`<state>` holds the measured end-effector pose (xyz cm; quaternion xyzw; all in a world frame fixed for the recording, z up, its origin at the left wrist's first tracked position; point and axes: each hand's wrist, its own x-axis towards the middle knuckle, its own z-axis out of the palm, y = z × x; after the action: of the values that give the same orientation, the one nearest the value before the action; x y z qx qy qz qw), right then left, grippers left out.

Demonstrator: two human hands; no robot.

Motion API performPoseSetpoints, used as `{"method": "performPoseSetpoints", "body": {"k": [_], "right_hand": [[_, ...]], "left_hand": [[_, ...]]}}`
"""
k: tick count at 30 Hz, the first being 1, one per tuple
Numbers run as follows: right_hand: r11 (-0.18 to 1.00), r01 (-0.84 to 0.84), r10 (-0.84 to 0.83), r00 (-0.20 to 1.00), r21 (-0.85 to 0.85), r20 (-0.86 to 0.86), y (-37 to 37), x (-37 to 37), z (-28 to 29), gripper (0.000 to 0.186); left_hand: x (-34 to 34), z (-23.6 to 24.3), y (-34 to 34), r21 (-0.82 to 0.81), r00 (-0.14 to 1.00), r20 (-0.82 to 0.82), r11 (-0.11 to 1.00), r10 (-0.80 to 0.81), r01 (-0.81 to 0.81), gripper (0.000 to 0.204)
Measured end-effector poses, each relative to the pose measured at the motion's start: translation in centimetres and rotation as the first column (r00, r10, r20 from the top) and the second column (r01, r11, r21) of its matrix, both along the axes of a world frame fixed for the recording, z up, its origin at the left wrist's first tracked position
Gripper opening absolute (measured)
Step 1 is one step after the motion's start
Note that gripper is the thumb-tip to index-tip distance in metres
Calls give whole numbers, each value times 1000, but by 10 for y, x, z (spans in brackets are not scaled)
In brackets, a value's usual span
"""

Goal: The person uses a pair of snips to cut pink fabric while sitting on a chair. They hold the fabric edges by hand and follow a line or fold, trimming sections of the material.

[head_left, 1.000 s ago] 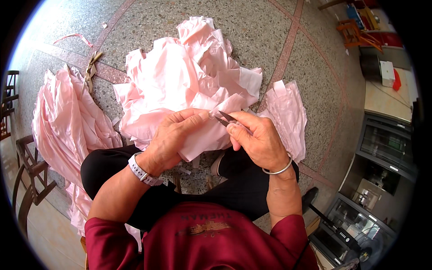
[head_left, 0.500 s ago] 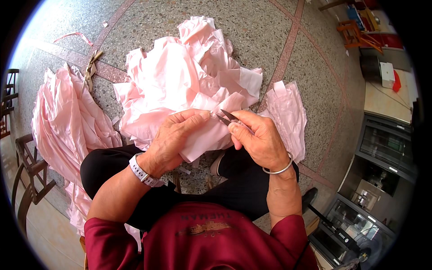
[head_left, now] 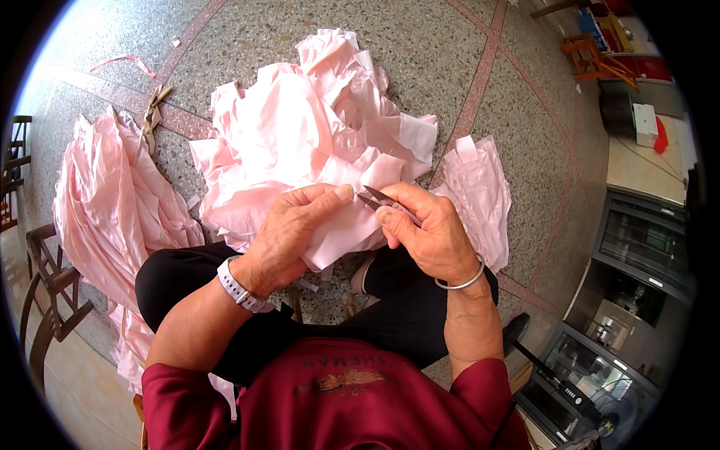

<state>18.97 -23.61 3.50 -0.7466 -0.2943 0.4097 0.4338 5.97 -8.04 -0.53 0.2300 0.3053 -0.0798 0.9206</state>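
The left hand (head_left: pixel 289 231) pinches a pink fabric panel (head_left: pixel 343 238) between thumb and forefinger. The right hand (head_left: pixel 427 231) grips scissors (head_left: pixel 370 202), blades parted toward the left fingertips; blade contact cannot be confirmed. The panel sits at the near side of a pink fabric pile (head_left: pixel 274 127) on the terrazzo floor (head_left: pixel 420 56).

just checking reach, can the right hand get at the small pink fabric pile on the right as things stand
Probably yes: the small pink fabric pile lies just beside the right hand, with nothing seen between, though the scissors it grips might hinder a full grasp.
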Motion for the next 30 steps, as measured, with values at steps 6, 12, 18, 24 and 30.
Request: {"method": "performPoseSetpoints", "body": {"k": [6, 12, 18, 24, 30], "right_hand": [[1000, -11, 12, 1000, 22, -29, 4, -3, 0, 14], [1000, -3, 11, 950, 27, -312, 3, 4, -9, 17], [959, -172, 254, 878, 226, -407, 14, -17, 2, 15], [962, 90, -7, 952, 257, -306, -6, 6, 5, 30], [927, 329, -280, 927, 180, -250, -5, 25, -3, 44]], "left_hand": [[-3, -2, -3, 66, 1000, 9, 998, -10, 9, 21], [-2, -1, -7, 212, 999, -28, 977, 21, -15, 22], [-10, -14, -17, 462, 977, 92, 877, -192, 129, 25], [-3, -17, -6, 322, 1000, -8, 947, 16, -13, 27], [-3, -14, -8, 350, 999, -18, 936, -32, 36, 29]]}}
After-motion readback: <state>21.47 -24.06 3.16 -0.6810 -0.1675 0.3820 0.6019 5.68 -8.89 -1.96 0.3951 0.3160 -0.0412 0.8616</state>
